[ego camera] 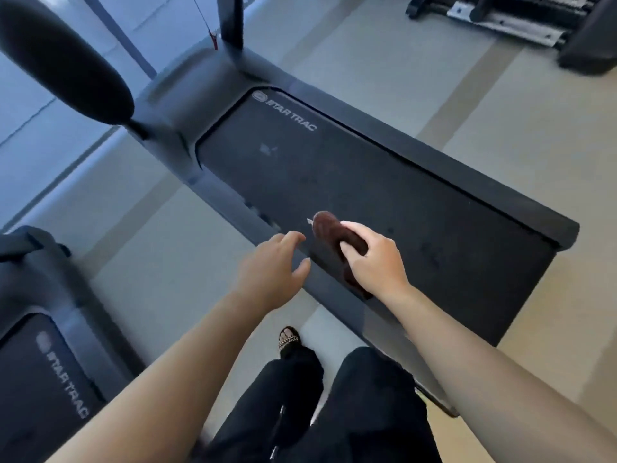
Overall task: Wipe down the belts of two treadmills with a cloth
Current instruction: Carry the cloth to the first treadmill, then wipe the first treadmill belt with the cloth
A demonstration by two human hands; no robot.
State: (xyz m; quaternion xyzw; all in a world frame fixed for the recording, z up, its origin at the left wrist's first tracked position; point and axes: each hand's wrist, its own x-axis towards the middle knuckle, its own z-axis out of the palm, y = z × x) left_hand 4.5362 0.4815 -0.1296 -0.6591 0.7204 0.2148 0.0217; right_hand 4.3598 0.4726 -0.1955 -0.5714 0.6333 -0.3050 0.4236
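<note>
A dark treadmill belt (384, 195) runs diagonally across the middle of the view, marked STAR TRAC near its far end. My right hand (374, 259) grips a dark brown cloth (329, 230) and presses it on the belt close to the near side rail (233, 202). My left hand (270, 269) hovers just left of the cloth, over the rail's edge, fingers spread and holding nothing. The belt of a second treadmill (43, 389), also marked STAR TRAC, shows at the lower left.
A black padded handrail (63, 58) juts in at the upper left beside the treadmill's upright post (232, 18). Another machine (521, 18) stands at the upper right. Beige floor (500, 111) surrounds the treadmills. My legs and a sandalled foot (288, 340) stand between the two machines.
</note>
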